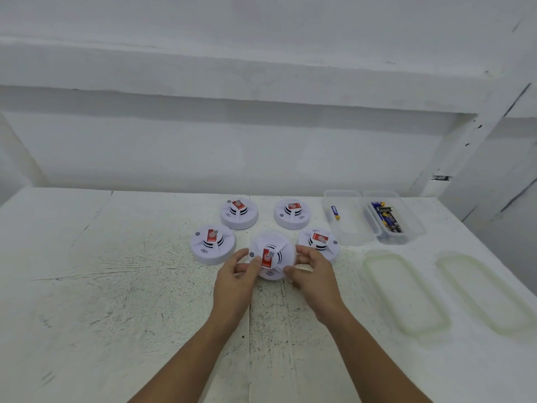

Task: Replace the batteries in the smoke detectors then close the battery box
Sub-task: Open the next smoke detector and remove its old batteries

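Several white round smoke detectors with red stickers lie on the white table (116, 286). I hold the front middle smoke detector (272, 253) tilted up between both hands. My left hand (235, 282) grips its left edge and my right hand (312, 279) grips its right edge. Other detectors sit at the left (212, 243), back left (239, 213), back right (292, 213) and right (319, 241). Two clear battery boxes stand open at the back right: the left box (350, 228) holds one battery (335, 212), the right box (412, 225) holds several batteries (388, 216).
Two clear lids lie flat on the table at the right, one (406, 292) nearer me and one (479, 289) toward the table's right edge. A white wall with ledges rises behind the table.
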Tool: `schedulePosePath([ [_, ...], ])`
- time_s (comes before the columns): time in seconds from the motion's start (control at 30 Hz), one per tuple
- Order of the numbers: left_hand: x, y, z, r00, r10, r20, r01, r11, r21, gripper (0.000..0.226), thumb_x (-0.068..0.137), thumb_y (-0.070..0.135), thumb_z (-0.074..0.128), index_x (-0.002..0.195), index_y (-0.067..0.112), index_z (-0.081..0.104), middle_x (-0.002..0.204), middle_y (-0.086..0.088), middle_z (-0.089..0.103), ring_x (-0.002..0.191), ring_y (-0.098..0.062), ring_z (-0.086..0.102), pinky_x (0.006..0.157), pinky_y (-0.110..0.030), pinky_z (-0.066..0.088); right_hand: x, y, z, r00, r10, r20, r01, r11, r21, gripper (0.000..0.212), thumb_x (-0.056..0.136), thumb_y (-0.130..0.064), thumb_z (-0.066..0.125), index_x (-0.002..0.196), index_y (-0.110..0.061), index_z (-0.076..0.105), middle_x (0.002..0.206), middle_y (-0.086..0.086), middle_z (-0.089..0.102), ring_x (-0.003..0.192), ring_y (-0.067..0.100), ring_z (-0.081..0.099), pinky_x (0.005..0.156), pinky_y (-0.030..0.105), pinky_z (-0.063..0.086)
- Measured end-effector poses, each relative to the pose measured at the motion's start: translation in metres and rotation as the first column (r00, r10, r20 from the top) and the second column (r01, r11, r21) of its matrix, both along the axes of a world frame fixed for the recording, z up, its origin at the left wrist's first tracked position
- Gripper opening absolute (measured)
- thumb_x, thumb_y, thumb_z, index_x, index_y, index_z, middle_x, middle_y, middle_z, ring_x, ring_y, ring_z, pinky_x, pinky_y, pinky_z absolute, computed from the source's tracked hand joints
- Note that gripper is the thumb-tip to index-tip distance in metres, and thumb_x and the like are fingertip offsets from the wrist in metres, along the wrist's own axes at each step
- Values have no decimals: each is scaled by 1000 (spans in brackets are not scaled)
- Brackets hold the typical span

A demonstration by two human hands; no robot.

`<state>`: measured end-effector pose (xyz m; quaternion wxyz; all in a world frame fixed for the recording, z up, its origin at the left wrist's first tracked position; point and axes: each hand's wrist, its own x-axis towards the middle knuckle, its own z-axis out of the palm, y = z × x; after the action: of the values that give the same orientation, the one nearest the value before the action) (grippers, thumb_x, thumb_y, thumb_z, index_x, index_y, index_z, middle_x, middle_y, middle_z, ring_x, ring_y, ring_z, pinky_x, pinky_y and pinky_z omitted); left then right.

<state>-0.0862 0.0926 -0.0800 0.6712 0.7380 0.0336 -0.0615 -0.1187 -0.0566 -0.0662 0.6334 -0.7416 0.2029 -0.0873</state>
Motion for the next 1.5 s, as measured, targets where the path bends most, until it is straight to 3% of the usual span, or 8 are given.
schedulePosePath([
  [0.2,-5,5,9,986,-155,-63,142,973,-184,56,75,62,56,101,12,60,97,-16,70,91,-26,70,85,-38,57,-25,-16,6,984,178,30,-173,978,-120,31,78,-7,72,98,-27,61,100,-12,66,91,12,65,77,31,55],
  [0.33,-12,7,11,964,-266,-28,267,963,26,63,67,76,62,103,25,60,98,3,71,89,-11,68,81,-32,56,-39,-20,10,962,258,85,-223,928,-298,30,81,-1,65,93,-28,61,99,-17,63,99,3,59,79,25,55],
  [0.47,-18,10,14,940,-340,1,334,924,184,52,57,60,73,99,34,57,97,14,69,82,8,63,64,-8,47,-49,-27,6,943,328,48,-266,835,-482,35,83,-3,62,99,-34,60,111,-27,58,106,1,56,83,15,49],
  [0.63,-19,18,9,894,-440,86,390,858,333,58,53,50,87,102,47,55,103,27,63,94,16,53,70,1,38,-62,-30,-5,915,404,0,-312,705,-637,41,79,-4,63,97,-39,52,116,-26,52,113,0,44,88,20,46],
  [0.83,-14,25,3,857,-510,81,427,788,444,101,36,73,80,127,48,47,116,31,57,116,12,45,107,-38,34,-64,-29,-2,878,477,-42,-352,582,-733,38,73,-12,60,109,-28,62,118,-22,50,116,-1,38,98,5,27],
  [0.97,-19,27,10,812,-577,92,446,714,540,89,48,62,77,126,49,36,112,41,38,96,44,9,97,-29,20,-61,-24,4,855,510,-90,-372,484,-792,30,80,-23,51,107,-23,62,120,-10,52,116,3,37,97,4,25],
  [1.13,-18,26,-2,783,-614,98,454,672,585,99,49,70,78,133,47,30,128,32,39,112,34,10,109,-31,12,-50,-25,16,815,552,-174,-405,329,-853,30,82,-35,50,106,-23,62,126,-5,55,118,11,47,94,26,41],
  [1.5,-10,7,-2,745,-658,106,457,621,637,112,38,79,70,136,40,32,109,42,43,103,31,34,115,-35,-8,-31,-28,20,671,655,-347,-581,174,-795,24,98,-19,45,120,-9,50,152,0,28,141,13,24,95,13,22],
])
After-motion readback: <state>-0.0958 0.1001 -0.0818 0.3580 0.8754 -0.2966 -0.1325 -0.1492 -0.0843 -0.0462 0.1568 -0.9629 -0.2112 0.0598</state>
